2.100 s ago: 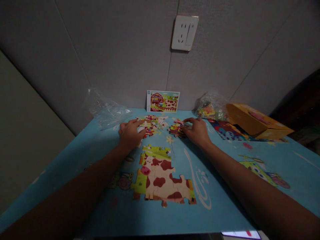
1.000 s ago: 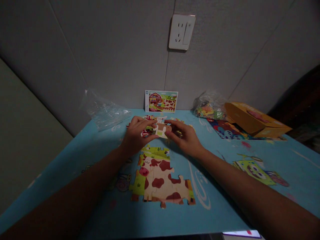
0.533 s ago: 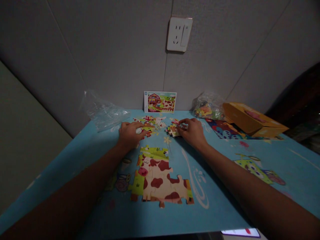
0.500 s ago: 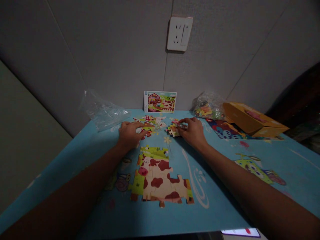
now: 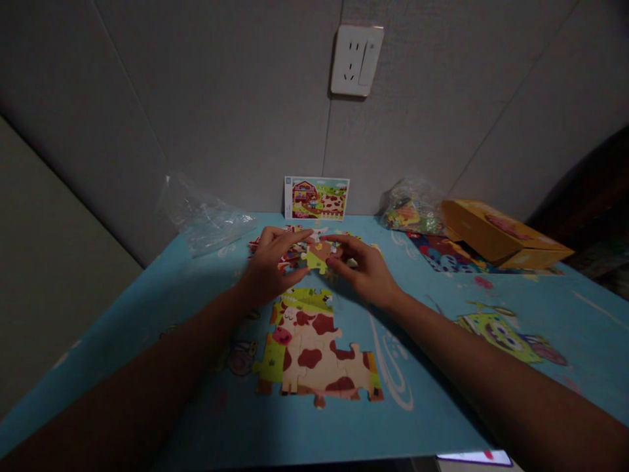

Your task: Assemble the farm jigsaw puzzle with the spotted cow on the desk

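Both hands raised just above the blue table (image 5: pixel 442 400), close together, fingertips facing.

Left hand (image 5: pixel 271 267): thumb and forefinger pinched on the left edge of a puzzle piece (image 5: pixel 318 256). Other fingers curled loosely.

Right hand (image 5: pixel 367 267): fingertips closed on the right edge of the same piece. So the piece sits between the two hands, held off the table, face up (green and yellow print with an orange patch; detail too dim to read).

Directly below the hands, toward the person: assembled cow section (image 5: pixel 314 351), flat on the table, its green top edge just under the held piece.

Beyond the hands, partly hidden by the fingers: loose pieces (image 5: pixel 289 237) scattered on the table.

Further beyond, leaning upright against the wall: reference card (image 5: pixel 317 198) with the farm picture.

Left of the left hand, well apart: crumpled clear bag (image 5: pixel 204 219).

Right of the right hand: bag of pieces (image 5: pixel 410 211), and just beside it a yellow box (image 5: pixel 496 236).

High on the wall above the hands: socket (image 5: pixel 356 60).
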Demonstrator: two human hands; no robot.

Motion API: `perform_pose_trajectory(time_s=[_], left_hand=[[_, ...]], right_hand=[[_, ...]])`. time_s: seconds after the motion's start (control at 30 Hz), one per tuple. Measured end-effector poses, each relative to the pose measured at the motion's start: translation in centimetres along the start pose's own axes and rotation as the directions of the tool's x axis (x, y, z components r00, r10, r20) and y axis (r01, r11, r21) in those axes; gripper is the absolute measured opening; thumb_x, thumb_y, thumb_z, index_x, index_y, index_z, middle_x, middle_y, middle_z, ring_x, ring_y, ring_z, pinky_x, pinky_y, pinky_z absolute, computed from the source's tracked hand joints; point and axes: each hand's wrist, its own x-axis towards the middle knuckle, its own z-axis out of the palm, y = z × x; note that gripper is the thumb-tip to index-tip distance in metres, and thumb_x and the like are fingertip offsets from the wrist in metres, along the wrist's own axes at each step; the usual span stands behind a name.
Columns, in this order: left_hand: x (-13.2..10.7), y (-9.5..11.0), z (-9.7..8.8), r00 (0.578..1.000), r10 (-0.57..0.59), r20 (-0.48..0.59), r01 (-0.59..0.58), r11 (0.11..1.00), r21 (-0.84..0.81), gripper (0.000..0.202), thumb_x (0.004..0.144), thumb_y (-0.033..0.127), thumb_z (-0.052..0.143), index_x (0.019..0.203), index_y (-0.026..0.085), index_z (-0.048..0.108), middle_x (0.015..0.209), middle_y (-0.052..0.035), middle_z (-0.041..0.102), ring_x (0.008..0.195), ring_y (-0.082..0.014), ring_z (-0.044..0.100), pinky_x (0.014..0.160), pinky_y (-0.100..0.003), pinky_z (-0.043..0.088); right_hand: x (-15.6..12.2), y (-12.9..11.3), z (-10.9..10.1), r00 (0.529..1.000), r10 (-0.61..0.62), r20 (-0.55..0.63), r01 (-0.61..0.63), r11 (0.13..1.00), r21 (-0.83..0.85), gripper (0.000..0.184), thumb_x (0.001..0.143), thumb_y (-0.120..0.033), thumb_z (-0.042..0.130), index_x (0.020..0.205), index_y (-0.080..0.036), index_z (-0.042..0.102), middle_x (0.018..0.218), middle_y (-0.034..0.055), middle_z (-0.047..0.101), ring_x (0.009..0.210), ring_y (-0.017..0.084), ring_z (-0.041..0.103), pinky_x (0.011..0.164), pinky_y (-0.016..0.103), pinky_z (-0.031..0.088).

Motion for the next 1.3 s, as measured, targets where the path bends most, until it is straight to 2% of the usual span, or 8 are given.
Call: perform_pose_trajectory(time_s=[0.33, 0.43, 0.53, 0.67, 0.83, 1.0, 1.13, 1.3], left_hand=[[0.1, -0.6, 0.0, 0.987, -0.163, 0.009, 0.160, 0.974, 0.160, 0.058, 0.079, 0.025, 0.068, 0.133, 0.013, 0.051, 0.120, -0.0110, 0.063, 0.108, -0.0259, 0.051, 0.100, -0.041, 0.042], [-0.1, -1.4, 0.0, 0.826, -0.560, -0.063, 0.531, 0.736, 0.420, 0.059, 0.078, 0.042, 0.066, 0.125, 0.007, 0.058, 0.115, -0.0187, 0.061, 0.110, -0.0340, 0.051, 0.100, -0.049, 0.040], [-0.3, -1.7, -0.2, 0.647, -0.762, -0.031, 0.629, 0.509, 0.588, 0.059, 0.076, 0.056, 0.063, 0.114, 0.011, 0.067, 0.113, -0.0215, 0.059, 0.114, -0.0413, 0.048, 0.094, -0.053, 0.042], [-0.2, -1.4, -0.7, 0.615, -0.788, 0.039, 0.602, 0.500, 0.622, 0.049, 0.078, 0.053, 0.061, 0.110, 0.018, 0.070, 0.113, -0.0190, 0.059, 0.116, -0.0403, 0.048, 0.095, -0.051, 0.042], [-0.4, -2.2, -0.8, 0.650, -0.760, 0.026, 0.632, 0.558, 0.538, 0.038, 0.076, 0.044, 0.065, 0.101, 0.016, 0.070, 0.107, -0.0174, 0.064, 0.111, -0.0380, 0.053, 0.092, -0.049, 0.044], [-0.2, -2.0, 0.0, 0.776, -0.631, 0.013, 0.631, 0.775, -0.029, 0.016, 0.082, 0.033, 0.058, 0.087, 0.019, 0.061, 0.076, -0.0033, 0.065, 0.073, -0.0190, 0.062, 0.074, -0.034, 0.050], [0.2, -0.5, 0.4, 0.883, -0.467, 0.047, 0.465, 0.856, -0.226, 0.013, 0.079, 0.032, 0.063, 0.075, 0.019, 0.061, 0.073, -0.0019, 0.064, 0.076, -0.0171, 0.061, 0.075, -0.031, 0.050], [0.2, 0.5, 0.3, 0.899, -0.398, 0.183, 0.438, 0.833, -0.339, 0.013, 0.081, 0.029, 0.060, 0.084, 0.017, 0.066, 0.077, -0.0028, 0.065, 0.071, -0.0148, 0.062, 0.068, -0.028, 0.052]], right_hand=[[0.3, -0.1, -0.5, 0.982, 0.043, -0.183, -0.068, 0.989, -0.132, 0.034, 0.082, -0.030, 0.060, 0.113, -0.017, 0.065, 0.072, -0.0004, 0.062, 0.066, 0.014, 0.057, 0.063, 0.027, 0.043], [0.9, 0.7, -1.6, 0.931, 0.161, -0.329, -0.258, 0.926, -0.276, 0.032, 0.081, -0.037, 0.060, 0.105, -0.017, 0.069, 0.067, -0.0001, 0.061, 0.060, 0.015, 0.055, 0.058, 0.027, 0.039], [1.3, 1.9, -2.6, 0.908, 0.257, -0.331, -0.391, 0.805, -0.446, 0.030, 0.081, -0.037, 0.060, 0.100, -0.016, 0.072, 0.071, 0.0040, 0.065, 0.065, 0.019, 0.057, 0.062, 0.030, 0.040], [1.1, 3.0, -2.8, 0.916, 0.231, -0.328, -0.395, 0.661, -0.638, 0.034, 0.081, -0.038, 0.062, 0.106, -0.018, 0.073, 0.093, 0.0131, 0.067, 0.090, 0.028, 0.059, 0.078, 0.039, 0.044], [0.9, 2.8, -2.3, 0.946, 0.093, -0.312, -0.276, 0.734, -0.620, 0.030, 0.082, -0.038, 0.062, 0.103, -0.018, 0.073, 0.100, 0.0140, 0.065, 0.096, 0.030, 0.058, 0.084, 0.044, 0.044], [0.5, 1.1, -1.0, 0.992, -0.053, -0.117, 0.004, 0.923, -0.385, 0.031, 0.085, -0.031, 0.060, 0.113, -0.019, 0.066, 0.096, 0.0083, 0.070, 0.089, 0.023, 0.062, 0.083, 0.039, 0.047], [-0.6, -1.0, 0.4, 0.984, -0.164, 0.067, 0.176, 0.951, -0.254, 0.045, 0.086, -0.028, 0.062, 0.130, -0.019, 0.055, 0.099, 0.0072, 0.070, 0.092, 0.021, 0.062, 0.086, 0.039, 0.046], [-1.0, -1.5, 1.1, 0.983, -0.169, 0.078, 0.181, 0.964, -0.197, 0.032, 0.085, -0.020, 0.058, 0.117, -0.019, 0.064, 0.095, 0.0057, 0.069, 0.084, 0.018, 0.061, 0.078, 0.034, 0.046]])
